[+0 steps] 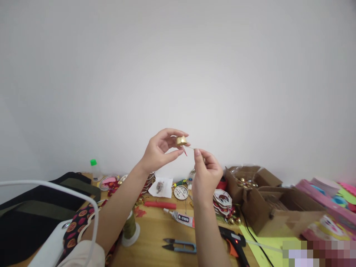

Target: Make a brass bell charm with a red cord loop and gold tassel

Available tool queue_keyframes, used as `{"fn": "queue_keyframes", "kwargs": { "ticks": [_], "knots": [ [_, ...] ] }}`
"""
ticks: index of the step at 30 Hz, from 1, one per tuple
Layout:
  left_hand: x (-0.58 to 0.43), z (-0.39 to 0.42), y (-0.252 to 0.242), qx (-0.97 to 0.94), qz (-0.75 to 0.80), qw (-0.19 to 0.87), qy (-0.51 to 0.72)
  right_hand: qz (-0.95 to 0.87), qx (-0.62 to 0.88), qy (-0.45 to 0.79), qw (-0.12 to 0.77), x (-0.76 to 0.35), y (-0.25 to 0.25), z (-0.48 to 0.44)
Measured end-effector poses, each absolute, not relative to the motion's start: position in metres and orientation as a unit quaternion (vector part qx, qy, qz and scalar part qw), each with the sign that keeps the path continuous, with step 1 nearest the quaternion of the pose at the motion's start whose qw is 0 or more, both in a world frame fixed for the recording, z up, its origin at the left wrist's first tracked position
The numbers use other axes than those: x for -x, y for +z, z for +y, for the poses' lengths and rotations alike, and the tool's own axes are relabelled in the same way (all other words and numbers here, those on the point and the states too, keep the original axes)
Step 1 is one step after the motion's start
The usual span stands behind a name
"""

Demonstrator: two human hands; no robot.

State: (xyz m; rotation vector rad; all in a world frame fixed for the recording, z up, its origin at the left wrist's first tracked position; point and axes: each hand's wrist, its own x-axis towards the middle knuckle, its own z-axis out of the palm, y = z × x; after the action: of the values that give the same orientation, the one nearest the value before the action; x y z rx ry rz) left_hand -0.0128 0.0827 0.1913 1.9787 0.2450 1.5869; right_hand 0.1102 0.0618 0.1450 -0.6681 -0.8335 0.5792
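Left hand (161, 150) is up in the air above the middle of the table (155, 233), pinching a small shiny gold metal bell (181, 140) btw thumb and forefinger, other fingers loosely curled. Right hand (207, 176) is just beside it and a bit lower. Its thumb and forefinger are pressed together on a thin pale wire (190, 147) (or needle, too fine to tell) that runs up to the bell's underside. A short bit of red thread (184, 151) hangs below the bell.

Handling, imo: the bell looks super light, hard and smooth, so prob slippery. Best to grip it across the sides w/ fingertips, not on the rounded top. The thin shell could dent if squeezed hard. The wire looks bendy, so pinch it close to the tip.

Looks-wise it's a rounded gold cup shape, glossy, catching light on top. Can't tell if there's a loop or hole.

Down on the table:
- white glue tube w/ black label (182, 218), around the middle
- blue-handled thread snips (179, 245), near the front edge
- black & orange hot glue gun (233, 243), right of the snips
- open brown cardboard boxes (275, 211), toward the right edge
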Motion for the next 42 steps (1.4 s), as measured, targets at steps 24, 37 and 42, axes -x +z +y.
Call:
{"fn": "queue_keyframes", "kwargs": {
  "ticks": [24, 37, 42],
  "knots": [
    [0.003, 0.079, 0.189, -0.713, 0.118, 0.329, 0.607, -0.374, 0.239, 0.489, 0.751, -0.113, 0.159, 0.053],
    [0.003, 0.081, 0.188, -0.709, 0.074, 0.325, 0.622, -0.369, 0.197, 0.561, 0.714, -0.115, 0.159, 0.052],
    [0.003, 0.081, 0.187, -0.706, 0.093, 0.318, 0.626, -0.367, 0.201, 0.560, 0.715, -0.114, 0.156, 0.054]
  ]
}}
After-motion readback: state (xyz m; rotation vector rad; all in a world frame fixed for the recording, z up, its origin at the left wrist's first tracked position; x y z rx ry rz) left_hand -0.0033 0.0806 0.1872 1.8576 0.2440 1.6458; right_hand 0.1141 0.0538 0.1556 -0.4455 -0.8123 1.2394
